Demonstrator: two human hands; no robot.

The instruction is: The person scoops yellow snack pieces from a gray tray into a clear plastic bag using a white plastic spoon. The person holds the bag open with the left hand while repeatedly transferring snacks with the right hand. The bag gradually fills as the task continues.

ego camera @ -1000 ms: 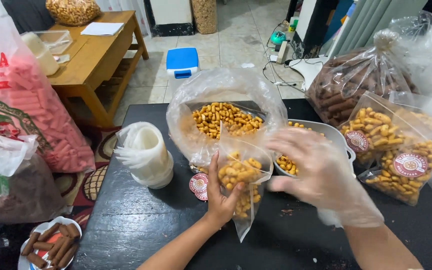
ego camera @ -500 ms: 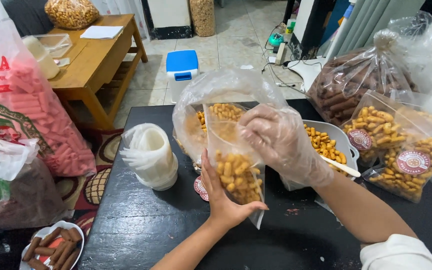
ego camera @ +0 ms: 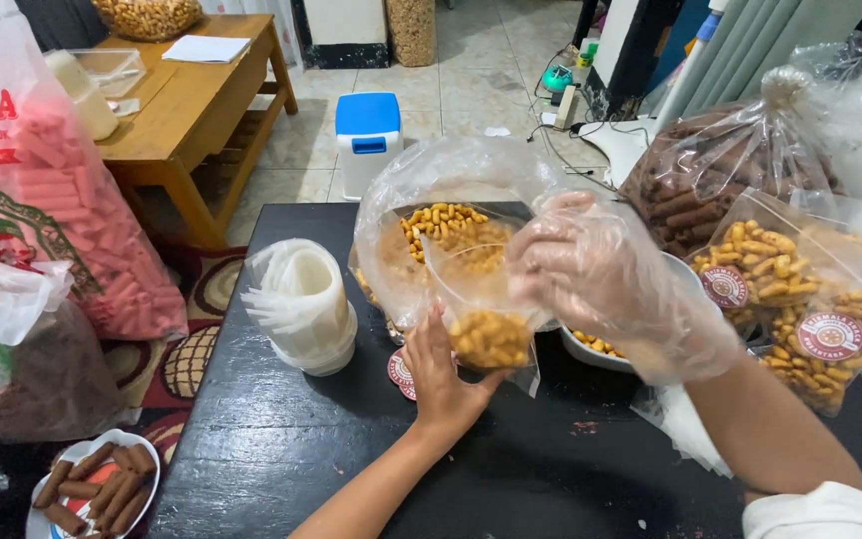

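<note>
Two hands work over a black wooden table (ego camera: 281, 449) near the centre of the frame. The bare left hand (ego camera: 443, 374) cups a small clear plastic pouch (ego camera: 486, 319) from below, fingers curled around its base, while the right hand (ego camera: 591, 265), covered by a loose clear plastic glove, is pinched at the pouch's open top.

A spill looks like the main risk: the pouch is thin and limp, held only at the bottom and at its mouth, so if the gloved fingers slip on the slick film the top could fold over and snacks could tumble onto the table. The baggy glove would make that slip easier.

The pouch is transparent and crinkled, filled about a third of the way with golden, nut-like fried snacks bunched at the bottom. It sits just in front of a large clear bag of the same golden snacks (ego camera: 441, 235). A stack of empty clear pouches (ego camera: 301, 304) stands to its left, and sealed snack packs with round red labels (ego camera: 790, 299) lie at the right.
</note>
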